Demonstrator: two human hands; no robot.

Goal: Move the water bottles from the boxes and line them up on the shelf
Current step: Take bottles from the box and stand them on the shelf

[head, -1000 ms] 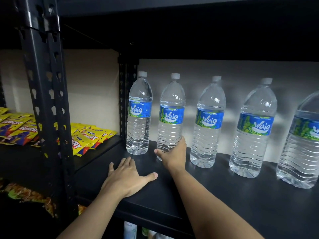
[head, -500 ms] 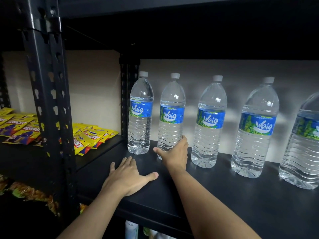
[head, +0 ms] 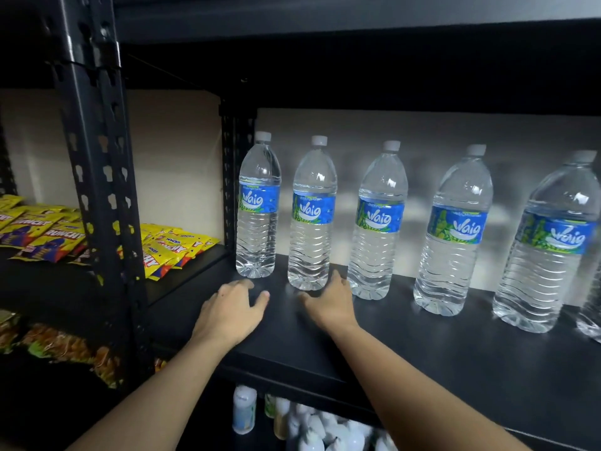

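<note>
Several clear water bottles with blue labels stand upright in a row at the back of the black shelf [head: 422, 346]. The leftmost bottle [head: 258, 206] stands by the rear post, and the second bottle [head: 312, 216] is next to it. My right hand [head: 331, 304] sits at the base of the second bottle, fingers relaxed beside it, holding nothing. My left hand [head: 231, 310] hovers low over the shelf in front of the leftmost bottle, fingers loosely bent and empty. No boxes are in view.
A black perforated upright post [head: 97, 177] stands at the left. Yellow snack packets [head: 169, 252] lie on the neighbouring shelf to the left. More packets [head: 65, 349] and white bottles [head: 309, 428] sit on the lower shelves. Another shelf board [head: 357, 24] runs overhead.
My right hand has let go of the second bottle's base and drawn slightly back. My left hand has lifted off the shelf and moved forward toward the leftmost bottle.
</note>
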